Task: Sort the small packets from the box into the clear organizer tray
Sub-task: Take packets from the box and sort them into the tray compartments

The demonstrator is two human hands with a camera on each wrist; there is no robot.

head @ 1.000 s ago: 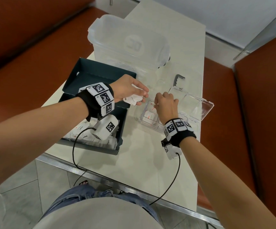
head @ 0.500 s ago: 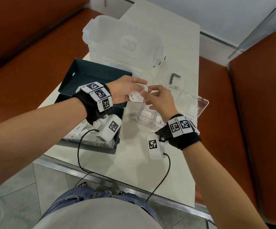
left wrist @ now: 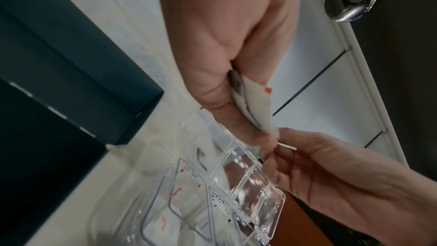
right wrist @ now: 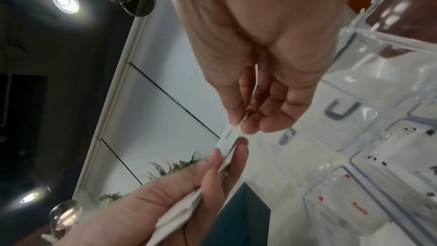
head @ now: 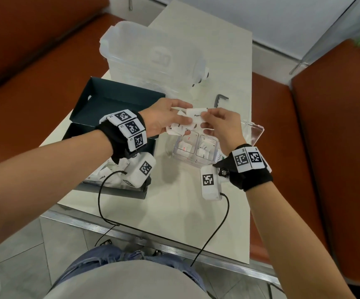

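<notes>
Packets point(head: 180, 128) filling two tray point(head: 193, 155) cells; left hand point(head: 164, 119) gripping a bunch, right hand point(head: 222, 124) pinching one point(head: 196, 115); more waiting in box point(head: 101, 178).

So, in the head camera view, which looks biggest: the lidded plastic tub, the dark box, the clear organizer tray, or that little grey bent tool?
1. Plastic tub
2. Dark box, close to the tub; partly hidden, so unsure
3. Organizer tray
4. Grey tool

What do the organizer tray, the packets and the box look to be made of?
Organizer tray: clear, glossy hard plastic; contents show through, edges glint.
Packets: likely matte white paper; creased, printed lettering.
Box: probably dark teal matte cardboard; folded walls, no shine.
</notes>
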